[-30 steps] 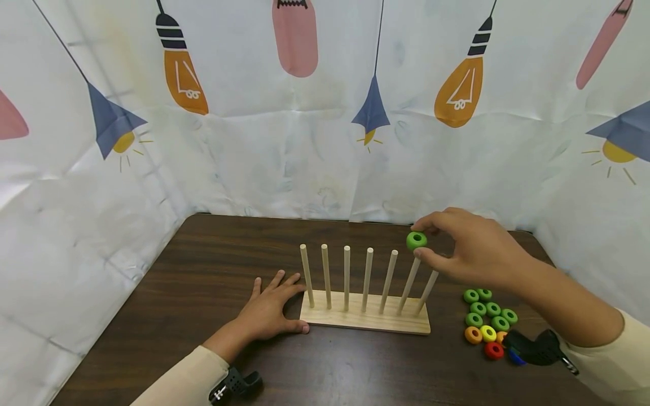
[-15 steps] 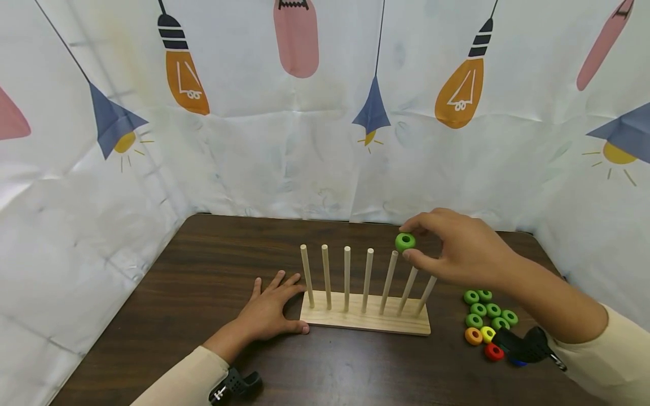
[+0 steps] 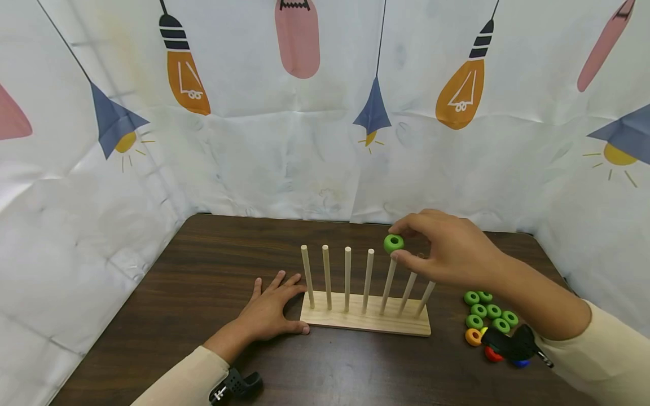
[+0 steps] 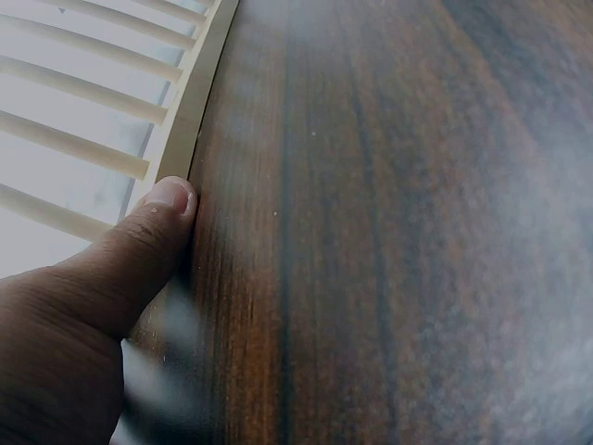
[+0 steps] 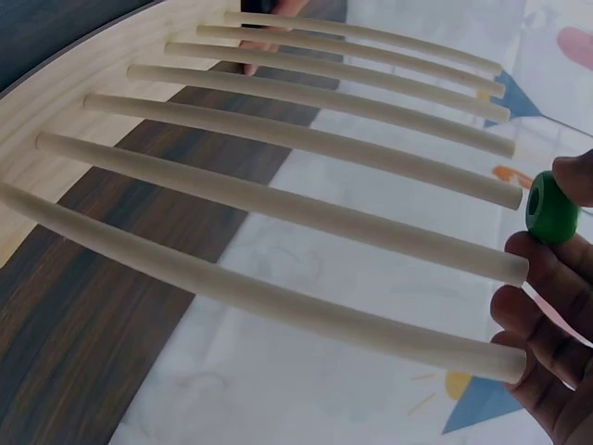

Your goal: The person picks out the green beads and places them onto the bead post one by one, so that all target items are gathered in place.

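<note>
In the head view my right hand point(image 3: 452, 248) pinches a green ring point(image 3: 393, 243) between thumb and fingers. The ring appears at the top of the fifth peg point(image 3: 389, 285) from the left. In the right wrist view, the ring point(image 5: 552, 208) lies just beyond a peg's tip, and other fingertips are close to the two nearest peg ends. A wooden rack point(image 3: 365, 318) with a row of several bare upright pegs stands on the table. At its left end rests my left hand point(image 3: 274, 310), fingers spread, with the thumb point(image 4: 157, 218) touching the base's front corner.
Several green rings point(image 3: 478, 310) lie on the dark table point(image 3: 203, 293) right of the rack. Nearer are an orange ring point(image 3: 473, 337), a red ring point(image 3: 491, 354) and a blue ring point(image 3: 521, 363), partly covered by the right wrist's black camera mount point(image 3: 513, 341). A printed cloth point(image 3: 244, 158) hangs behind.
My right hand has carried the green ring leftward, from over the sixth peg to over the fifth. My left hand and the rack have stayed put.
</note>
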A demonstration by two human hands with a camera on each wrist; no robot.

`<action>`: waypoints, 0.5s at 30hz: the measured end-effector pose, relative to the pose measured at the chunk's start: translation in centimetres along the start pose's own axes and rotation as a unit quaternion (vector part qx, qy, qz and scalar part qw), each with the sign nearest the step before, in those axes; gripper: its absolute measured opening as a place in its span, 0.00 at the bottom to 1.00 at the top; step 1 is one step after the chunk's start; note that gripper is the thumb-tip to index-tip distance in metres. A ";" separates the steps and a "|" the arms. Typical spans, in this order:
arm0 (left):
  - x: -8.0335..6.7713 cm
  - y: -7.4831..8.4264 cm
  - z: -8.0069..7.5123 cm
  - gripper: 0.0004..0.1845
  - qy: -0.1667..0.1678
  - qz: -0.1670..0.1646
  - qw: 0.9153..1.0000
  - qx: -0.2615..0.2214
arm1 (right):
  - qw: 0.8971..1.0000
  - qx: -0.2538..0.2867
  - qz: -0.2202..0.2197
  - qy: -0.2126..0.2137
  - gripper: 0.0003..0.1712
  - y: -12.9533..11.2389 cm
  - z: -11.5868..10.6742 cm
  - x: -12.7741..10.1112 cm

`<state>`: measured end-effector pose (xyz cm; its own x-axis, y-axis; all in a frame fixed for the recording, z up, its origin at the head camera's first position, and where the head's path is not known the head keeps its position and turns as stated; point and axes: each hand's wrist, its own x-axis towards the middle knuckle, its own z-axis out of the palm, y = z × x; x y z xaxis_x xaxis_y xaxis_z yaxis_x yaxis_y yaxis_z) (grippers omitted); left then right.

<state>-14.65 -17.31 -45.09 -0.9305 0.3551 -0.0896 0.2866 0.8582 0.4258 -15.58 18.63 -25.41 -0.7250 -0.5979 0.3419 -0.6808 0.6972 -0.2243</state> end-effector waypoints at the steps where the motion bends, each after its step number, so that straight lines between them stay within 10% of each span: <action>1: 0.0 0.0 0.0 0.47 0.000 -0.001 1.000 0.000 | 1.000 0.001 -0.001 0.000 0.18 0.0 0.1 0.1; 15: 0.0 0.0 0.0 0.47 -0.004 -0.003 1.000 0.004 | 1.000 0.020 -0.010 -0.011 0.16 -0.9 0.7 0.9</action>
<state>-14.64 -17.36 -45.07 -0.9304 0.3533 -0.0981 0.2836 0.8630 0.4181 -15.69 17.22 -25.56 -0.7129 -0.6208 0.3263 -0.6986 0.6690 -0.2536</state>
